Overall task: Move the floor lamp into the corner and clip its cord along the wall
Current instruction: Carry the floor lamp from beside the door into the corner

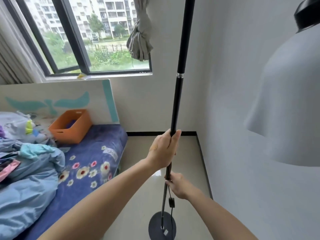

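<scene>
Floor lamp pole (180, 49), slim matte black tube, left hand (163, 149) and right hand (176, 185) both gripping it

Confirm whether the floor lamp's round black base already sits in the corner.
No: the round black base stands on open tile floor, well short of the corner where the black baseboard turns.

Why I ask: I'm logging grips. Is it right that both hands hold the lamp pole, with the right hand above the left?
Not quite. Both hands hold the lamp pole, but the head view shows the left hand above the right hand.
</scene>
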`<state>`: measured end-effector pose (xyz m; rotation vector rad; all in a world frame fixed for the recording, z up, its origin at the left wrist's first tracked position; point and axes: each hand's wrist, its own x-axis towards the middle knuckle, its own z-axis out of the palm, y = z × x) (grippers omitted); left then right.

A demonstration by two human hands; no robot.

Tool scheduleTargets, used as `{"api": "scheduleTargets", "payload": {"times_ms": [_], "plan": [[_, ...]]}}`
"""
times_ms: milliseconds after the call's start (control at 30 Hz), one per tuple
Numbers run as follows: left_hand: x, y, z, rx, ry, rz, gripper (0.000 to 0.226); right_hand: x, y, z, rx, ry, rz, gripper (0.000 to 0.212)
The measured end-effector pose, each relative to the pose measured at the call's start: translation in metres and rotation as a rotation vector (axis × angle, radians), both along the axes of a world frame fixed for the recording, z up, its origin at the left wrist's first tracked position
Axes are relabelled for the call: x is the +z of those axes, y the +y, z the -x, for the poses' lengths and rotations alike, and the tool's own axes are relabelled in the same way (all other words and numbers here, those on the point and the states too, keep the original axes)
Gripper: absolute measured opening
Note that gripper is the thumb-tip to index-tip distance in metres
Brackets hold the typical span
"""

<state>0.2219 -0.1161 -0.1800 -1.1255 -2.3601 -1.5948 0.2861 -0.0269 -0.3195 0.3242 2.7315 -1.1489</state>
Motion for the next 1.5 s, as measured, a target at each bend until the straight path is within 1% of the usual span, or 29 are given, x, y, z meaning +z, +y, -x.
{"api": "scheduleTargets", "payload": {"times_ms": [267,467,633,767,967,1167,1333,1500], "plan": [[0.003,0.065,0.135,0.007,-0.014,0.004,0.047,0.006,0.066,0.13,-0.021,-0.02,-0.009,0.02],[-0.017,0.106,0.276,-0.054,-0.126,-0.002,0.049,-0.008,0.106,0.255,-0.089,-0.056,-0.025,0.019],[-0.022,0.142,0.391,-0.135,-0.211,0.048,0.043,-0.006,0.133,0.358,-0.19,-0.127,-0.031,0.022],[-0.015,0.184,0.459,-0.187,-0.185,0.091,0.045,0.003,0.166,0.422,-0.296,-0.16,-0.03,0.026],[-0.027,0.255,0.542,-0.256,-0.159,0.156,0.049,0.001,0.229,0.505,-0.354,-0.166,0.006,0.025],[-0.052,0.34,0.628,-0.205,-0.175,0.229,0.049,-0.014,0.317,0.595,-0.305,-0.093,0.052,0.026],[-0.053,0.397,0.696,-0.161,-0.199,0.352,0.06,-0.005,0.388,0.666,-0.226,-0.047,0.084,0.025],[-0.052,0.431,0.759,-0.154,-0.236,0.409,0.058,-0.001,0.427,0.732,-0.21,-0.039,0.067,0.025]]}}
